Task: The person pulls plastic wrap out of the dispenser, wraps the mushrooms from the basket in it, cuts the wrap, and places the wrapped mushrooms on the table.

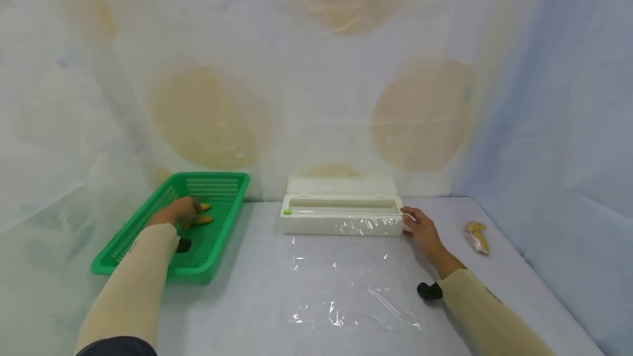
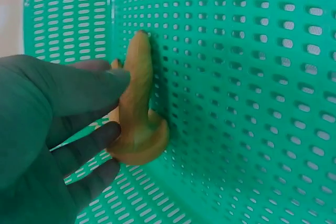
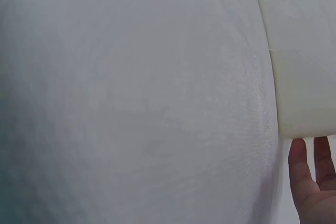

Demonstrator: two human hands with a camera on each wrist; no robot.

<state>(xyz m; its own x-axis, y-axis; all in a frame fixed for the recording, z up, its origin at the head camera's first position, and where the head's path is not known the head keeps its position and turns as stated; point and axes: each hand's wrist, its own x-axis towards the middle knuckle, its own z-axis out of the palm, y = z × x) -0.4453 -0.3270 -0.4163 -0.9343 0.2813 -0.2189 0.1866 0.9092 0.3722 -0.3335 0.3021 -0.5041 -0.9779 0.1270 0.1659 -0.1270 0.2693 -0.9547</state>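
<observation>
Inside the green plastic basket (image 1: 227, 243), my left hand (image 1: 184, 212) is at a small group of yellow bananas (image 1: 203, 220). Seen from the left wrist, the thumb lies over one banana (image 2: 137, 66) and the fingertips touch its near side; a curved one lies across its lower end. My right hand (image 1: 422, 235) rests its fingers against the right end of a white cling film dispenser (image 1: 341, 226), whose lid stands raised. Two straight fingertips touch the end of the box in the right wrist view. Clear film (image 1: 336, 284) stretches from the dispenser toward me.
A film-wrapped banana bundle (image 1: 477, 238) lies on the white table (image 1: 257, 312) at the right. Translucent curtains (image 1: 316, 98) with round tan patches hang behind and at the sides. The basket stands left of the dispenser.
</observation>
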